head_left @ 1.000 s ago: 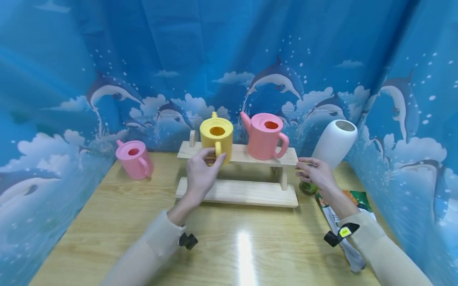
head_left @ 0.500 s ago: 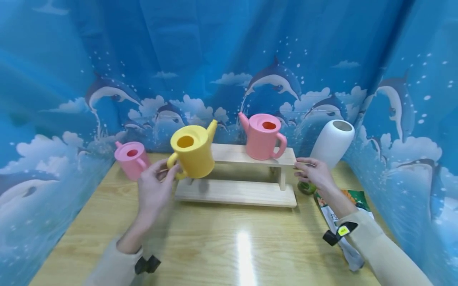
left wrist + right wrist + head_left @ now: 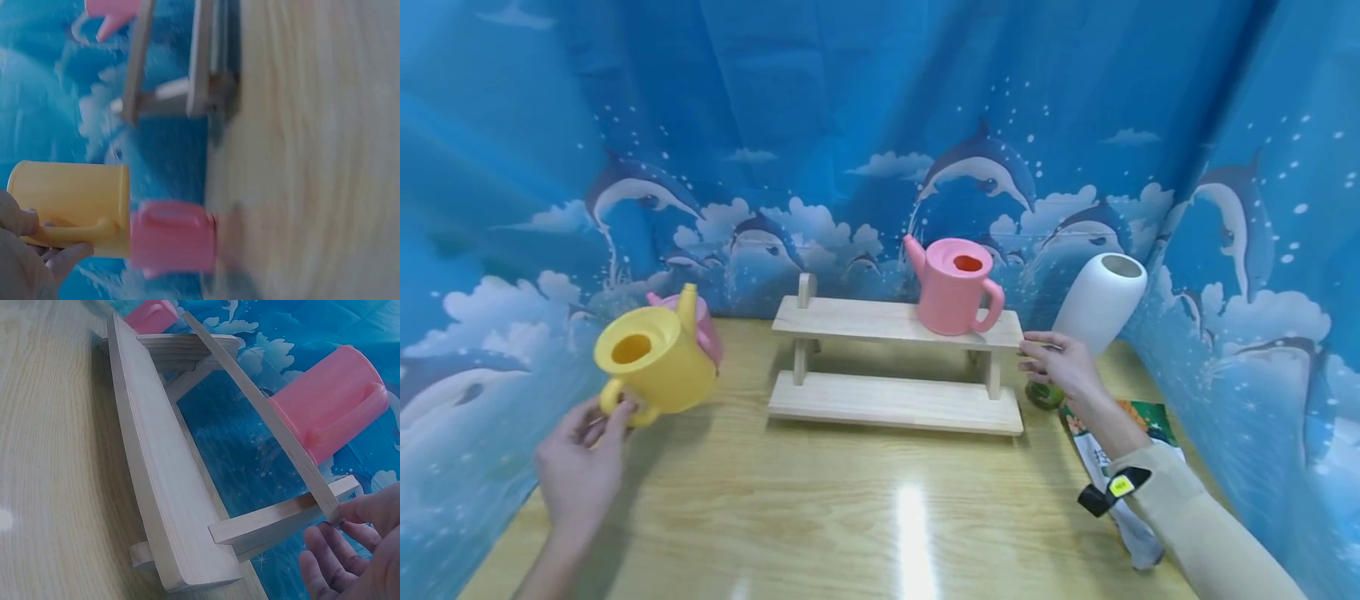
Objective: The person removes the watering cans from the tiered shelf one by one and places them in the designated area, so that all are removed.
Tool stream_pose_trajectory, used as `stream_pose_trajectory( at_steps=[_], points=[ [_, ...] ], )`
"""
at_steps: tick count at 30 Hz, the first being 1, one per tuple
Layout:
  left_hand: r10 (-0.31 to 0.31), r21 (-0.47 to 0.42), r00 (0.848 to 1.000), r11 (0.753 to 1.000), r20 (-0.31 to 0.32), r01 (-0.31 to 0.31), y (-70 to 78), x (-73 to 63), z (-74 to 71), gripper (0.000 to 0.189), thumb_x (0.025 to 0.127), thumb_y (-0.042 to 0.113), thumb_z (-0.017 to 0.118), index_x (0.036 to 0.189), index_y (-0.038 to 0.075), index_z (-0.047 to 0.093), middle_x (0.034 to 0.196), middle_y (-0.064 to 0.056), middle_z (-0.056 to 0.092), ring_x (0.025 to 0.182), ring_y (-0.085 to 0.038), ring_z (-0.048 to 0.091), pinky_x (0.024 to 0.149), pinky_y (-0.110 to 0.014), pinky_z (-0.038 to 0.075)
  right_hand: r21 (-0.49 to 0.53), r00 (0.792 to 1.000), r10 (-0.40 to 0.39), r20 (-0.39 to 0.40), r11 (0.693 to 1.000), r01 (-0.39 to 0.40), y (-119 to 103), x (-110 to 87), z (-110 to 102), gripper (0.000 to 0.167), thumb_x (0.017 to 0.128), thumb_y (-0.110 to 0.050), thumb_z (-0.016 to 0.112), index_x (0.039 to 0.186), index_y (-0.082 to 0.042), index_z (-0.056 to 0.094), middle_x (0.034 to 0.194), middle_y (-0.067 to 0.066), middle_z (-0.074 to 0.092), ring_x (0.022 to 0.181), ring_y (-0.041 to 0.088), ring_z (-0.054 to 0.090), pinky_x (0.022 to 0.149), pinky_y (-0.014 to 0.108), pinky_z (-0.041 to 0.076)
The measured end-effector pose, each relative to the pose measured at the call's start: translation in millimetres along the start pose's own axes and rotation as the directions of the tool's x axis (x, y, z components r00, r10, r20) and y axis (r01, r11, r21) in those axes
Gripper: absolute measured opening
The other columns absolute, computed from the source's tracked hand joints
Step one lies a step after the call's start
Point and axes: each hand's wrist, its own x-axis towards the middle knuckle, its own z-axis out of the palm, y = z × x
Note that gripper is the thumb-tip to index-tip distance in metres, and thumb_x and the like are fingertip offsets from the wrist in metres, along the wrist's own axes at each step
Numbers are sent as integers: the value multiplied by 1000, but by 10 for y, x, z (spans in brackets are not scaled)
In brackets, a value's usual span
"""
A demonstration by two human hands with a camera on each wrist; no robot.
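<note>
A yellow watering can (image 3: pixel 655 358) is up in the air at the left of the head view, tilted, its spout pointing up and away. My left hand (image 3: pixel 580 467) grips it by the handle. Partly hidden behind it, a small pink watering can (image 3: pixel 709 333) stands on the table. On the top board of a two-tier wooden shelf (image 3: pixel 850 321) sits another pink watering can (image 3: pixel 951 292). At that board's right end, my right hand (image 3: pixel 1063 364) pinches the corner, as the right wrist view shows the fingers at the board's tip (image 3: pixel 325 503).
A white vase (image 3: pixel 1101 300) leans at the back right. Near the right forearm lie a round green object (image 3: pixel 1045 395) and a green-and-white packet (image 3: pixel 1153 421). A blue dolphin-print curtain (image 3: pixel 850 125) encloses the wooden table (image 3: pixel 820 500) on the back and sides.
My left hand has lifted the yellow watering can off the top board and carried it left and nearer, in front of the small pink can. My right hand stays at the shelf's end.
</note>
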Motion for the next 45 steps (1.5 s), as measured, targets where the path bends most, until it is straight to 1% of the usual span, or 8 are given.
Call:
stream_pose_trajectory(
  at_steps=[6,9,15,23,33,36,40,45],
  points=[
    [-68,123,998,990,-10,69,-333,177,-300,21,98,7,72,118,0,72,79,46,57,71,28,60,63,1,51,0,1000,-15,10,1000,15,7,-5,-22,55,111,-37,54,157,-7,47,150,23,59,101,9,75,112,49,57],
    [-101,183,995,978,-2,99,-456,222,-380,27,99,10,72,121,-6,70,74,47,53,67,29,56,62,3,50,2,1000,-15,10,1000,15,11,-5,-25,55,111,-37,54,156,-7,48,147,22,61,102,11,75,112,50,57],
    [-156,239,988,960,14,148,-632,289,-490,23,100,12,71,118,-3,69,68,54,47,63,32,51,58,4,46,-8,1000,-11,5,1000,11,5,-24,-7,56,111,-38,54,156,-7,48,148,22,61,107,15,75,112,49,57],
    [-234,283,971,936,52,210,-746,380,-531,41,102,17,69,129,-14,62,63,54,41,57,29,50,53,0,47,-17,1000,-8,-6,1000,8,0,-38,7,54,111,-37,54,156,-7,49,152,24,58,101,10,75,110,47,58],
    [-307,266,949,923,74,278,-941,476,-502,35,100,22,72,120,-6,67,63,46,47,59,24,54,56,-3,51,-13,1000,-11,-7,1000,11,-17,-19,5,55,111,-36,54,156,-7,48,150,23,59,105,13,76,110,46,58],
    [-308,249,950,925,52,286,-934,475,-489,33,98,24,76,121,2,69,66,46,49,63,25,54,59,0,49,-13,1000,-8,-9,1000,7,-17,-19,5,54,111,-36,54,156,-7,48,150,23,60,104,13,76,110,46,59],
    [-285,129,958,949,-33,286,-768,459,-431,38,95,22,79,131,10,70,80,42,58,76,22,59,72,4,49,-17,1000,-4,-8,1000,4,-10,-26,3,54,111,-36,54,156,-7,49,150,24,59,95,5,74,104,41,62],
    [-102,100,990,989,-102,112,-382,408,-316,35,95,20,79,129,11,74,102,34,71,91,19,63,90,0,51,-13,1000,-7,1,1000,7,-19,-39,-8,56,110,-37,55,156,-6,48,149,24,59,94,5,74,104,40,62]
  ],
)
